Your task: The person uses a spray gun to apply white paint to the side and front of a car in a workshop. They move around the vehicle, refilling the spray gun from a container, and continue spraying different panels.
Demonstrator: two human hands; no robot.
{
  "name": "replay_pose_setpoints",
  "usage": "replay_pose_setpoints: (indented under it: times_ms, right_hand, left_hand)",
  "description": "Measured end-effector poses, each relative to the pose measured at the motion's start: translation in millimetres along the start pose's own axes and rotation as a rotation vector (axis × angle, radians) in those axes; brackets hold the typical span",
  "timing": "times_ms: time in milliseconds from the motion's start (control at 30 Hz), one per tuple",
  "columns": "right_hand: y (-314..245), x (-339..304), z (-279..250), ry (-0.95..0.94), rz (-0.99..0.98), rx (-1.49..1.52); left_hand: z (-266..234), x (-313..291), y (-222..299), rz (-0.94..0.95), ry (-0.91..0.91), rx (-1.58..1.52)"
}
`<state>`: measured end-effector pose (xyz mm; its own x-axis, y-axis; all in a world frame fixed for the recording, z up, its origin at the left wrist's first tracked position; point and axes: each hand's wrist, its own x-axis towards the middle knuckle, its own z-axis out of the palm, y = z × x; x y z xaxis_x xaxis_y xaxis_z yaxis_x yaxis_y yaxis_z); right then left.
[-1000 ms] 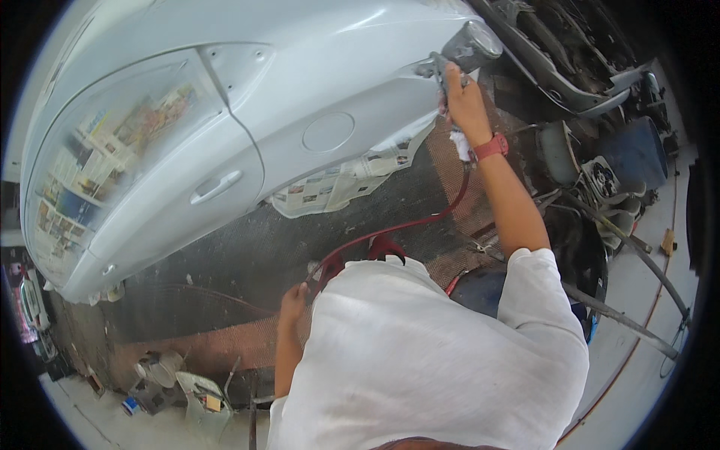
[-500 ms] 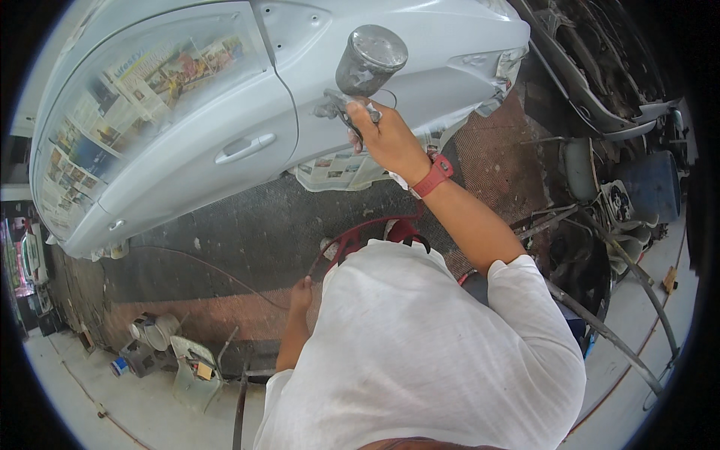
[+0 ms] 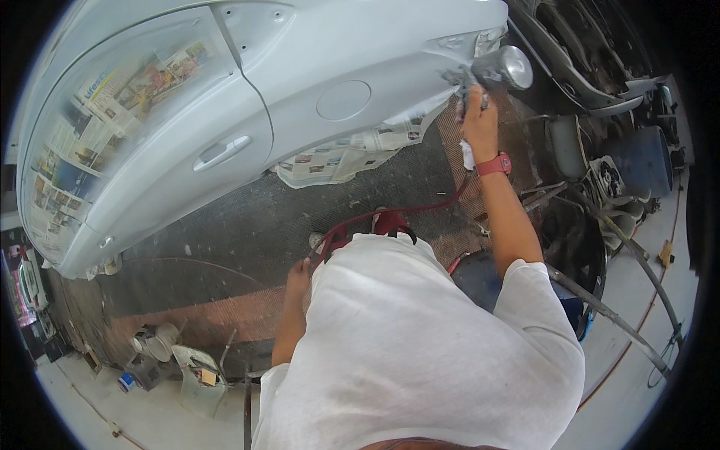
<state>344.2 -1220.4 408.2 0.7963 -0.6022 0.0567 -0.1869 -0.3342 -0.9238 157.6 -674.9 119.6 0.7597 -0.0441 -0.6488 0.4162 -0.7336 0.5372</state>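
Note:
My right hand (image 3: 478,124) grips a spray gun (image 3: 466,79) with a grey metal cup (image 3: 514,67), wrapped around its handle. The gun is at the rear end of a pale car body (image 3: 300,67), close to its lower corner. Its nozzle faces the panel; whether paint comes out I cannot make out. A red hose (image 3: 352,220) runs from below the gun, across in front of my legs, to my left hand (image 3: 298,276). That hand is low at my left side, closed about the hose, its fingers partly hidden.
Newspaper masking (image 3: 124,112) covers the car's window, and more masking paper (image 3: 330,161) hangs below the body. Another dark car part (image 3: 600,97) stands at the far right. A blue drum (image 3: 649,161), metal stand legs (image 3: 607,334) and a chair (image 3: 199,375) with things on it stand around me.
My right hand has swept the spray gun to the right along the panel, from beside the door to the rear end. A round fuel flap now shows. My left hand stays low.

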Motion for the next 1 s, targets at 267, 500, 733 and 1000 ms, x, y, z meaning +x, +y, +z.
replay_pose_setpoints:
  times_ms: [267, 500, 733, 1000]
  right_hand:
    - [52, -19, 14, 0.097, -0.03, -0.052]
    - [32, -107, 116, -0.216, -0.297, -0.068]
    - [-9, -135, 158, -0.617, -0.169, 0.076]
    - [47, -80, 94, -0.224, -0.133, -0.128]
  left_hand:
    - [-16, 0, 15, -0.098, -0.042, -0.006]
    - [-16, -22, -36, -0.233, 0.006, -0.005]
    - [-19, -45, -75, -0.263, -0.008, -0.006]
    - [-8, -47, -37, -0.132, 0.009, 0.045]
